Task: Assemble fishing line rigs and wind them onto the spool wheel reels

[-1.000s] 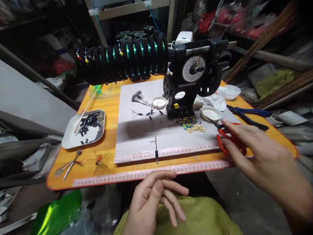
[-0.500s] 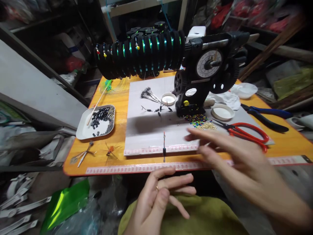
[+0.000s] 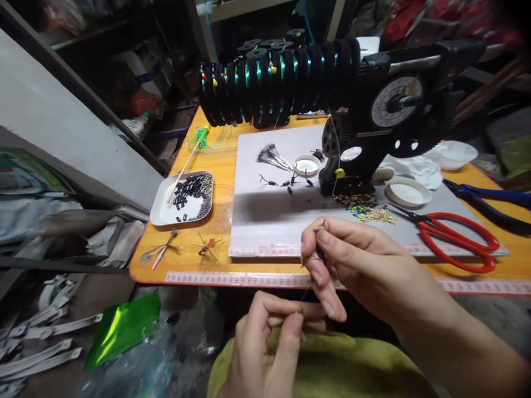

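My right hand [image 3: 352, 260] is at the board's front edge, its thumb and fingertips pinched on a small rig [image 3: 321, 225] with an orange-red tip; most of it is hidden by the fingers. Below and to the left, my left hand [image 3: 276, 337] has its thumb against its fingers. A thin line seems to run up from there toward my right hand, but its end between the left fingertips is too small to make out. Behind the hands, black spools [image 3: 277, 83] wound with green-blue line hang on the black winding machine [image 3: 352, 171].
Red scissors [image 3: 460, 237] and dark pliers [image 3: 489, 204] lie at the right. Beads [image 3: 360, 204] lie before the machine. A white tray [image 3: 157, 213] of black parts stands left, and small black pieces [image 3: 286, 183] rest on the grey board [image 3: 265, 221].
My right hand has moved left and closed on the small rig that lay at the board's front edge. My left hand's spread fingers have drawn together. The view has shifted.
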Available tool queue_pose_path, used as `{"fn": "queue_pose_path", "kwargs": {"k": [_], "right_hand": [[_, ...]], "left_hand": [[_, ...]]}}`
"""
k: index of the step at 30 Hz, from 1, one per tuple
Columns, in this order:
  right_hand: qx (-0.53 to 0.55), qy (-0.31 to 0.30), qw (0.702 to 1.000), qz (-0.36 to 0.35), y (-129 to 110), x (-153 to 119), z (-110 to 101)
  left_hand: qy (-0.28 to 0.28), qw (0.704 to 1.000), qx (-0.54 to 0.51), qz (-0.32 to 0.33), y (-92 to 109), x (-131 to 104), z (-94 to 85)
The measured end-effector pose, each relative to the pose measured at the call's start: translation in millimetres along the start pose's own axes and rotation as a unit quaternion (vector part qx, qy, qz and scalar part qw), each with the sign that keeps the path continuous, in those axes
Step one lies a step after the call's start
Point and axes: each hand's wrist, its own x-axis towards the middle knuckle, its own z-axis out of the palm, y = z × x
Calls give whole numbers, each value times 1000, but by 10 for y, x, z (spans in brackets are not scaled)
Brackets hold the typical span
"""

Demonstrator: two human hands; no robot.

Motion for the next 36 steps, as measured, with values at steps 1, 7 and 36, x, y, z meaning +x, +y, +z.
{"fn": "queue_pose_path", "kwargs": {"k": [1,7,36], "right_hand": [[7,6,1000,0,1,10,7],[15,32,999,4,13,58,-9],[-108,92,988,-56,178,-63,-90]], "left_hand": [[1,1000,-3,18,12,2,13],[3,997,-55,53,62,30,72],[5,984,-171,-49,103,105,80]]}}
